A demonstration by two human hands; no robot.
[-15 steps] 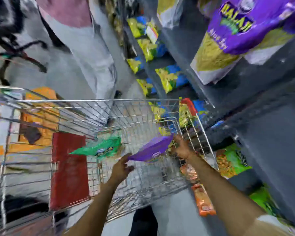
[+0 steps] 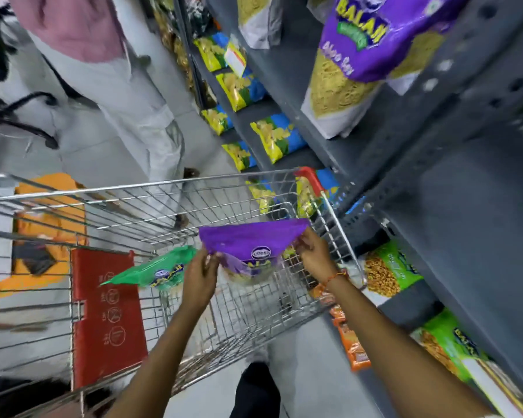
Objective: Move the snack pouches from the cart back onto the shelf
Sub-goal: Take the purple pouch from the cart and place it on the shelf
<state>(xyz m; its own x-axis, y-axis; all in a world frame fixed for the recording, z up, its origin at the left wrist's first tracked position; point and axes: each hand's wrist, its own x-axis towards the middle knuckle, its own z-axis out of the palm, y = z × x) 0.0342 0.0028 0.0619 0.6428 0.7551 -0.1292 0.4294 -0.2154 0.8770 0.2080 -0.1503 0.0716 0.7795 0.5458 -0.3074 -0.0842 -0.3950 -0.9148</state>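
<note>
Head view: both hands, left [image 2: 200, 273] and right [image 2: 313, 254], pinch a glossy purple pouch [image 2: 248, 242], seemingly unopened, above the cart [image 2: 151, 188].

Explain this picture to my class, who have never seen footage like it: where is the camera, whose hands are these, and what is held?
The camera sits on a person's head, looking down at their own bare arms. Both hands hold one purple snack pouch above a wire shopping cart: the left hand grips its left edge, the right hand its right corner. The left hand also seems to hold a green pouch, though blur hides the grip. The grey shelf on the right carries more snack bags. Another person stands beyond the cart.
</note>
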